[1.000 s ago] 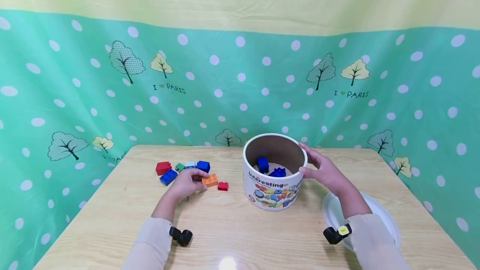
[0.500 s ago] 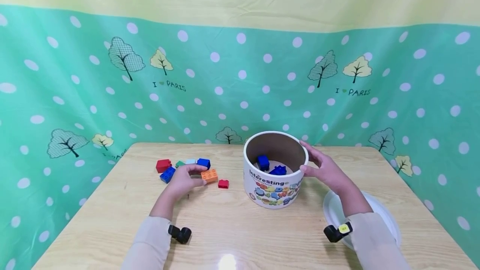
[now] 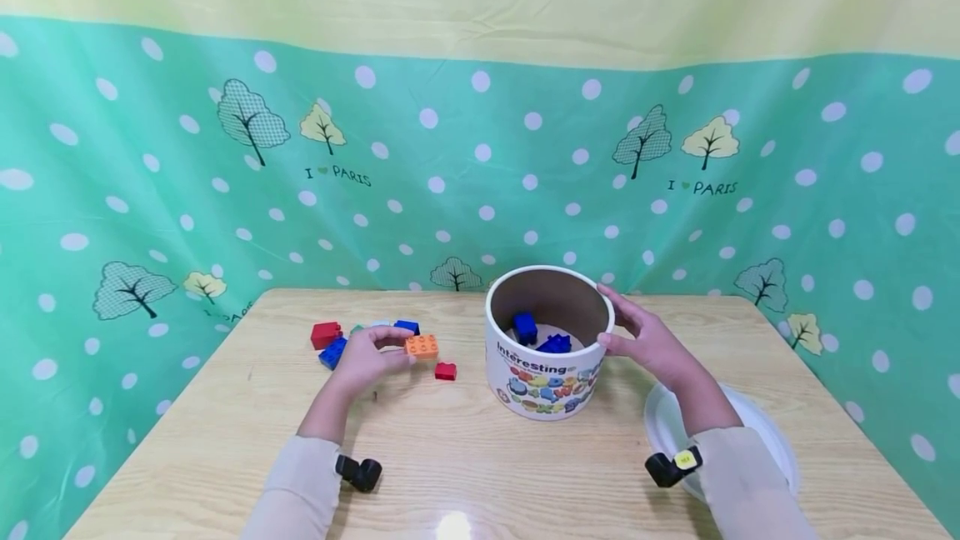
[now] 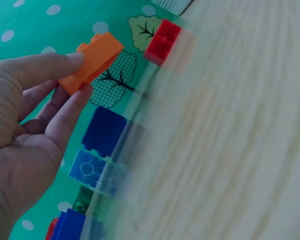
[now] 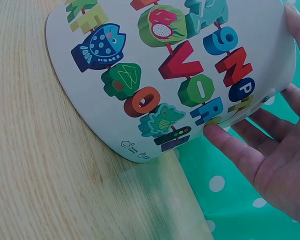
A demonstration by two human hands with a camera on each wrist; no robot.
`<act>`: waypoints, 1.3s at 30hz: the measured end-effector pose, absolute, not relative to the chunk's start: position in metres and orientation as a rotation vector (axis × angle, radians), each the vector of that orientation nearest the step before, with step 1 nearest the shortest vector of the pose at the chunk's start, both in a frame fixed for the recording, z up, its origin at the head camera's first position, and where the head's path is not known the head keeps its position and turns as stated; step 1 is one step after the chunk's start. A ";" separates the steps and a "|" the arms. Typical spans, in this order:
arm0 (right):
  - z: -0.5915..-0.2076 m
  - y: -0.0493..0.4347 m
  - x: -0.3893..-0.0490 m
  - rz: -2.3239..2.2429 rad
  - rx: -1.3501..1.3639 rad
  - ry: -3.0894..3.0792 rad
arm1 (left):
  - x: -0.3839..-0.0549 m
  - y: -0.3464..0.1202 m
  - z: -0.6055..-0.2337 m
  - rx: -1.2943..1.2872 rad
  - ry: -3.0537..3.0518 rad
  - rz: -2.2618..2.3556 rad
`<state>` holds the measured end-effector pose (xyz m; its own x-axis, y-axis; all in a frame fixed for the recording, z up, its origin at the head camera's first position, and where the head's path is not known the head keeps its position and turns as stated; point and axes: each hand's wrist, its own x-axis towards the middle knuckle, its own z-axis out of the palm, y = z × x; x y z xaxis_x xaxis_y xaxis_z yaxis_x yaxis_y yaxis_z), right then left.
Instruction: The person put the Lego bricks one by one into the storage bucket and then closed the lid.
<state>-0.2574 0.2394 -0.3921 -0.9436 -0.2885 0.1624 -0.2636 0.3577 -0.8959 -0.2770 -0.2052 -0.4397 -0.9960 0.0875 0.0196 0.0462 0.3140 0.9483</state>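
My left hand [image 3: 366,358] pinches an orange building block [image 3: 422,347] between thumb and fingers. In the left wrist view that orange block [image 4: 92,62] hangs clear of the tabletop, studs up and tilted. Just right of it lies a small red block [image 3: 446,371]. Behind the left hand sit a red block [image 3: 326,335], blue blocks [image 3: 333,352], and partly hidden green and light blue ones. My right hand [image 3: 651,347] holds the right side of a white printed tub [image 3: 543,386], thumb in front and fingers farther back near the rim. Blue blocks [image 3: 525,328] lie inside the tub.
A white round lid [image 3: 761,432] lies on the wooden table [image 3: 480,473] at the right, partly beneath the right forearm. A green and yellow patterned cloth [image 3: 420,232] hangs behind the table. Each wrist bears a small black camera [image 3: 362,473].
The orange block has risen a little off the table in my left hand, beside the small red block. My right hand and the tub stay where they were.
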 end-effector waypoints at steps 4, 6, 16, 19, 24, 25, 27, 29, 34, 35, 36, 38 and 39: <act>-0.393 0.239 -0.256 -1.685 -0.518 2.570 | -0.275 -0.202 -0.433 0.146 2.488 1.867; -0.393 0.239 -0.256 -1.681 -0.519 2.573 | -0.274 -0.200 -0.428 0.162 2.472 1.892; -0.393 0.238 -0.256 -1.692 -0.519 2.562 | -0.276 -0.187 -0.404 0.267 2.415 1.942; -0.393 0.238 -0.256 -1.693 -0.515 2.561 | -0.276 -0.183 -0.394 0.300 2.409 1.952; -0.392 0.239 -0.256 -1.691 -0.508 2.562 | -0.278 -0.176 -0.376 0.413 2.400 1.969; -0.392 0.239 -0.257 -1.688 -0.509 2.564 | -0.278 -0.175 -0.373 0.428 2.396 1.973; -0.392 0.239 -0.258 -1.687 -0.513 2.567 | -0.281 -0.173 -0.366 0.467 2.401 1.978; -0.391 0.239 -0.259 -1.688 -0.515 2.568 | -0.284 -0.170 -0.360 0.493 2.396 1.988; -0.391 0.239 -0.259 -1.692 -0.521 2.564 | -0.289 -0.162 -0.349 0.537 2.381 1.986; -0.391 0.239 -0.259 -1.688 -0.519 2.565 | -0.290 -0.160 -0.347 0.541 2.381 1.981; -0.391 0.239 -0.258 -1.685 -0.518 2.565 | -0.290 -0.157 -0.345 0.546 2.386 1.974; -0.391 0.239 -0.258 -1.680 -0.520 2.569 | -0.292 -0.153 -0.341 0.567 2.397 1.959; -0.390 0.240 -0.257 -1.677 -0.522 2.572 | -0.293 -0.150 -0.338 0.580 2.400 1.957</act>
